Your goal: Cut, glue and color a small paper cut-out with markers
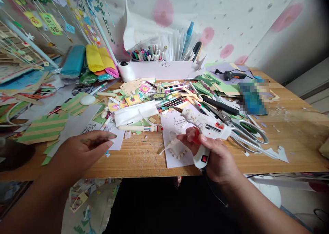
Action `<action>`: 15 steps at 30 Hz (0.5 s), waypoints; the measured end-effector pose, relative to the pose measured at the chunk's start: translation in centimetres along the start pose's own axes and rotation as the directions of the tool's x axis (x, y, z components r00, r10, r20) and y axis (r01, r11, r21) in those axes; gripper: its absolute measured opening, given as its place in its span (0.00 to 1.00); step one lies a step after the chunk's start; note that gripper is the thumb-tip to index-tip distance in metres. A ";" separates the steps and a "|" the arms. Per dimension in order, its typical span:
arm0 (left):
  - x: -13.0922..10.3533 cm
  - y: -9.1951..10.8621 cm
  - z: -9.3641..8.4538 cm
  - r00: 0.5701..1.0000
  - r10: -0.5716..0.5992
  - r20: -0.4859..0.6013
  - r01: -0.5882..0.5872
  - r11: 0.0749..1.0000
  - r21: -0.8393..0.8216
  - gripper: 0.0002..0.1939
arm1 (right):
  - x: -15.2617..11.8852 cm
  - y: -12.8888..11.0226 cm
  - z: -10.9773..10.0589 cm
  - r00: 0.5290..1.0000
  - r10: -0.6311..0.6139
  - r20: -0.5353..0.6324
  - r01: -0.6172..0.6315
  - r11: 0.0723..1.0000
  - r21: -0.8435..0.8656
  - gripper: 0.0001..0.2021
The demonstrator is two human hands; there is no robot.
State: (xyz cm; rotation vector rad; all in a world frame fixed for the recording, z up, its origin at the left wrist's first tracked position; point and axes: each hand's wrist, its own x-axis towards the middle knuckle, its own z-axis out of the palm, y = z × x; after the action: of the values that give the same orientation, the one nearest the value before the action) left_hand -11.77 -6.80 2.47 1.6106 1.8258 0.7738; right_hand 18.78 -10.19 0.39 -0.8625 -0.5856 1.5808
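My right hand (218, 155) is wrapped round the grip of a white hot glue gun (203, 124) with a red trigger and a red switch. Its nozzle points left and away from me, and a glue stick sticks out at the back. Beneath the gun, a small cream felt piece with a scalloped edge (177, 148) lies on a sheet of white paper (180, 162), partly behind my fingers. My left hand (84, 148) hovers over the left side of the desk, thumb and fingertips pinched together. Something small and white may be between the tips; I cannot make it out.
Scissors (250, 129) lie right of the glue gun. A second, black glue gun (233, 75) rests at the back right near a blurred phone-like object (253, 97). Pens and paper scraps cover the middle. A white box (161, 69) of markers stands against the wall; striped paper (43, 127) lies left.
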 end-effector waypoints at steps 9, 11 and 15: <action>-3.3 3.0 8.9 0.905 0.360 0.226 -0.276 0.902 -0.331 0.09 | -3.7 -1.0 -3.0 0.999 0.019 0.037 -0.010 0.975 -0.222 0.13; -3.4 3.5 10.0 0.838 0.499 0.219 -0.477 0.866 -0.148 0.11 | -4.0 -1.0 -3.7 1.000 -0.001 0.005 0.002 0.979 -0.206 0.12; -3.3 3.7 10.8 0.774 0.589 0.231 -0.622 0.775 0.109 0.14 | -3.4 -0.9 -3.1 0.999 -0.041 0.007 0.041 0.980 -0.193 0.11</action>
State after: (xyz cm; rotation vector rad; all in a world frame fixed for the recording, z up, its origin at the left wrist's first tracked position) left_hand -0.90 -9.15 -1.77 2.3641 1.2559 0.6992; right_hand 21.87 -13.58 -0.09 -0.9859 -0.7638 1.5055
